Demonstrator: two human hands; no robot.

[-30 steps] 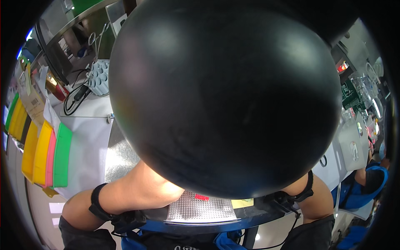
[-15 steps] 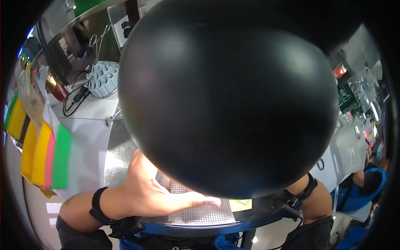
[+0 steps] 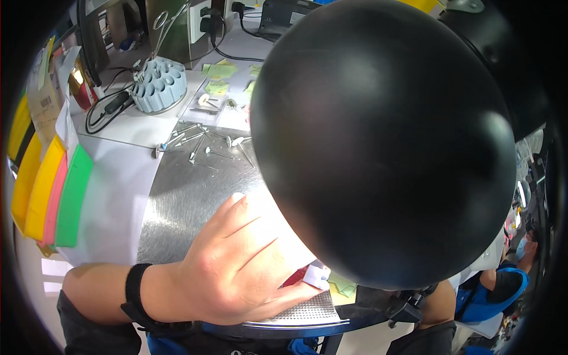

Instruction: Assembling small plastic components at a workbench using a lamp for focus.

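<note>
My left hand (image 3: 231, 266) is at the front middle, back facing up and fingers curled. Between its thumb and fingers shows a dark red piece (image 3: 296, 276), with a white piece (image 3: 318, 276) right beside it. I cannot make out what these are. Under the hand lies a dimpled metal mesh plate (image 3: 305, 310) at the bench's front edge. A big black lamp shade (image 3: 384, 142) covers the middle and right of the view. It hides my right hand; only the right forearm (image 3: 436, 305) shows below it.
Several thin-shanked rotary bits (image 3: 201, 145) lie on the steel worktop (image 3: 177, 201). Behind them stands a grey-blue round holder (image 3: 158, 86) with scissor-handled tools in it. Yellow, pink and green trays (image 3: 74, 195) stand at left. A person in a mask (image 3: 523, 245) sits far right.
The view has shifted, and the lamp shade now sits farther right, uncovering the bits. My left hand has turned back-up and its fingers have curled; the red and white pieces now show.
</note>
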